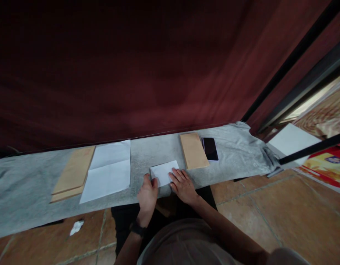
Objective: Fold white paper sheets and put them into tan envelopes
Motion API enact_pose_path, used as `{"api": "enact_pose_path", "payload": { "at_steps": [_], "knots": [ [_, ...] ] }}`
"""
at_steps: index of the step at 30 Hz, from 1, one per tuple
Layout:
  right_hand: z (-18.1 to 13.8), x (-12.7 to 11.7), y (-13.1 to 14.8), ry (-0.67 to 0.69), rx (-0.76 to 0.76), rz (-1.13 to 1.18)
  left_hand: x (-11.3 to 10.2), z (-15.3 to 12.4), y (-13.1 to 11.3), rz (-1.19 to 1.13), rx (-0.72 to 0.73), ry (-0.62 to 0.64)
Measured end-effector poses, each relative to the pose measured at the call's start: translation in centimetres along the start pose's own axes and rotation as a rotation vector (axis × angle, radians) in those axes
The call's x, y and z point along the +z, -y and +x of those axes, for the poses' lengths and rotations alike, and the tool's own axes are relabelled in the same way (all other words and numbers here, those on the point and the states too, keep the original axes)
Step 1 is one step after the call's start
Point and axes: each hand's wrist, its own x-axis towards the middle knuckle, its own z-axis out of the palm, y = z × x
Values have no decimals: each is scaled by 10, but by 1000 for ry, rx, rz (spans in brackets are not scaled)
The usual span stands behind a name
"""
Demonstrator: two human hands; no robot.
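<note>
A white sheet of paper point(163, 172), folded into a small rectangle, lies on the grey cloth between my hands. My right hand point(183, 187) rests flat on its right part, fingers stretched out. At its lower left edge is my left hand point(148, 195), fingers curled and the thumb against the paper; the fingers' undersides are hidden. Further left, a larger white sheet point(110, 176) lies unfolded with a crease across it. Beside that sheet are brown envelopes point(74, 167), overlapping. To the right of my hands lies another brown envelope or stack of them point(194, 151).
A phone point(211, 149) with a dark screen touches the right brown envelope. Grey cloth point(150, 147) covers the narrow bench, its right end wrinkled. A dark red curtain point(131, 73) hangs behind. Black poles point(291, 59) stand at right. Crumpled white paper point(76, 227) lies on the tiled floor.
</note>
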Motion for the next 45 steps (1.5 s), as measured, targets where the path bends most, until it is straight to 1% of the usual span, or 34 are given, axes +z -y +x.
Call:
{"api": "enact_pose_path", "payload": {
  "at_steps": [2,3,5,7,9,12,16,20,22,26,32,36,39,45],
  "knots": [
    [0,1,0,-5,-3,-2,3,1,-5,147,205,-69],
    [1,2,0,-10,-4,-2,6,3,-8,173,317,-69],
    [1,3,1,-19,-2,2,16,8,-14,194,506,-22],
    [0,4,1,-26,-2,8,26,14,-17,233,600,34],
    [-2,4,1,-27,-7,14,34,18,-13,287,614,69],
    [-2,1,1,-18,-2,19,39,18,0,323,610,77],
    [11,-3,5,-11,27,38,36,15,14,340,612,61],
    [32,3,11,-14,-26,57,32,14,15,377,629,105],
    [37,8,13,-9,-39,43,30,13,14,379,639,121],
    [34,14,9,0,-14,-10,25,10,17,354,624,107],
    [26,16,1,-15,50,-74,18,-2,25,302,594,61],
    [26,15,2,-6,67,-100,18,-16,26,303,686,82],
    [30,12,8,5,71,-80,20,-23,28,315,736,104],
    [44,13,31,148,-90,16,19,-23,33,299,762,115]
  ]
}}
